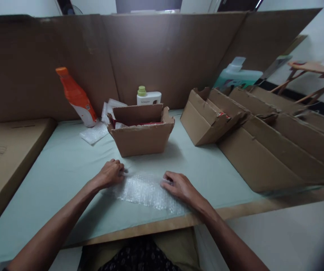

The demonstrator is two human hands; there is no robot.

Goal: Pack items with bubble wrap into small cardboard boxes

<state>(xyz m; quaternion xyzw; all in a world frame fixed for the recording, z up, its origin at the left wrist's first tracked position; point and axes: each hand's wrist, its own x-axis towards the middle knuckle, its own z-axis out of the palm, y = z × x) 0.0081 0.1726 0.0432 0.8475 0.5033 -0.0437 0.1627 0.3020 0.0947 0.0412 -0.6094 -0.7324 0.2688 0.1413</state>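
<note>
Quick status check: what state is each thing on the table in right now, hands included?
Bubble wrap sheet: flat on the table, a hand on each end.
Left hand: curled, on the sheet's left edge.
Right hand: pressing the sheet's right edge.
Small cardboard box: upright, flaps open.
Orange bottle: capped, leaning.
White bottle: capped.

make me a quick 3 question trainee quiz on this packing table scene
1. True or false: both hands rest on the bubble wrap sheet.
2. Which stands left of the open cardboard box? A) orange bottle B) teal jug C) wooden stool
3. Fill in: the white bottle behind the box has a ____ cap.

Key: 1 true: left hand and right hand touch its edges. 2 A, the orange bottle. 3 green.
</note>
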